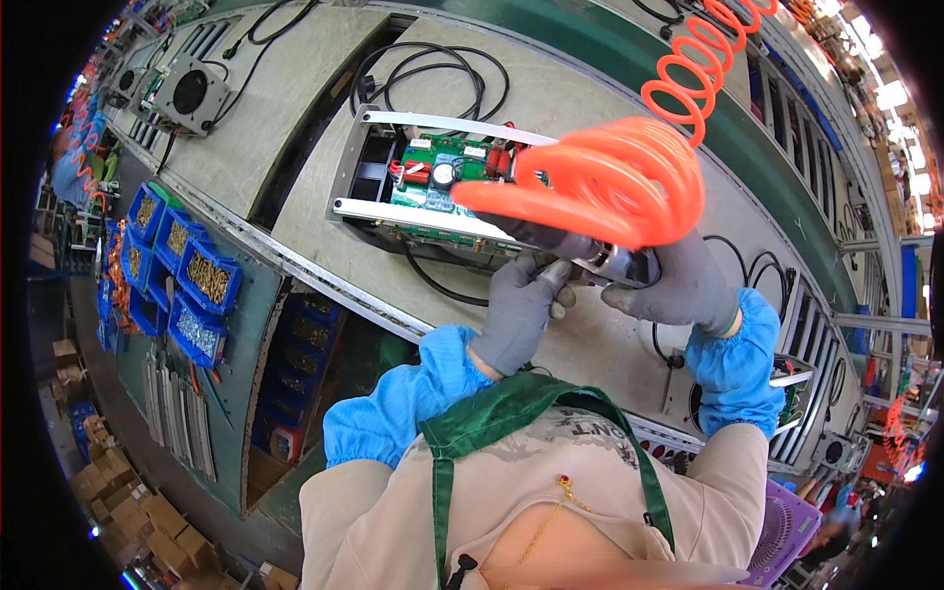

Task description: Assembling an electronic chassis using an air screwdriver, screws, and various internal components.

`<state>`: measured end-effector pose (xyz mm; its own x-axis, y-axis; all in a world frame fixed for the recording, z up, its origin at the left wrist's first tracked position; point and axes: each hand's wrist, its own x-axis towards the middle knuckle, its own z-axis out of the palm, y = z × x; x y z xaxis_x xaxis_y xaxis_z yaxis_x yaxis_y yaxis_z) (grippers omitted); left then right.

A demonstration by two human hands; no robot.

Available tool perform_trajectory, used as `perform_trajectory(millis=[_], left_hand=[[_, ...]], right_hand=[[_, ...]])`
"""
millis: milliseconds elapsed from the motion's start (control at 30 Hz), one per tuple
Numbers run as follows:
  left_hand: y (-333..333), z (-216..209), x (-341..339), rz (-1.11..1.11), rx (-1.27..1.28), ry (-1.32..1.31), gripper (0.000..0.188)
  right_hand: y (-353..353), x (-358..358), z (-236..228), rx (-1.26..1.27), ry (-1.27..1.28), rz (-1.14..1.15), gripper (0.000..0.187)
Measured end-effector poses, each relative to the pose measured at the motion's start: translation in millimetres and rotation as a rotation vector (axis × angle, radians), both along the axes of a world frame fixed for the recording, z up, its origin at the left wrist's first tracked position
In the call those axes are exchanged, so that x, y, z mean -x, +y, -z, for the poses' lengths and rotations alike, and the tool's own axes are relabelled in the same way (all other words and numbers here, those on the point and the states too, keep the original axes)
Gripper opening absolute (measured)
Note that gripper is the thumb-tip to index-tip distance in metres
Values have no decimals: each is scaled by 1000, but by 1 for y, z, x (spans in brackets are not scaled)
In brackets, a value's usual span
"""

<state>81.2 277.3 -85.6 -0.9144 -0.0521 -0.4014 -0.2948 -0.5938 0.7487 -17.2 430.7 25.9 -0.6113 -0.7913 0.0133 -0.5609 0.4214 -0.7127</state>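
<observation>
My right hand (693, 285), in a grey glove, is wrapped round a dark air tool (627, 265) held at a slant over the near side of an open device. From the tool a bright orange coiled air hose (629, 182) bunches up and covers much of the device. The fingers of my left hand (516, 315), gloved too, are pinched together beside the tool's front end; whatever they hold is hidden. The device has a metal frame (433, 218), a green circuit board (423, 187) with red parts, and a dark fan opening at its left end.
Blue bins (208, 275) of screws stand on a green side table (138, 364) at left, near metal strips (177, 413). A black cable (433, 59) lies coiled behind the device. Another fan unit (187, 93) sits far left. A partly hidden unit (792, 379) is beyond my right sleeve.
</observation>
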Motion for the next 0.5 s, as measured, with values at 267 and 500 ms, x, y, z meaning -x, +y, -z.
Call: perform_trajectory(millis=[267,500], left_hand=[[0,2,-1,-22,80,35,20],[-65,14,-36,197,746,334,29]], right_hand=[[-16,4,5,-198,-264,55,52],[-5,4,12,-170,-508,200,58]])
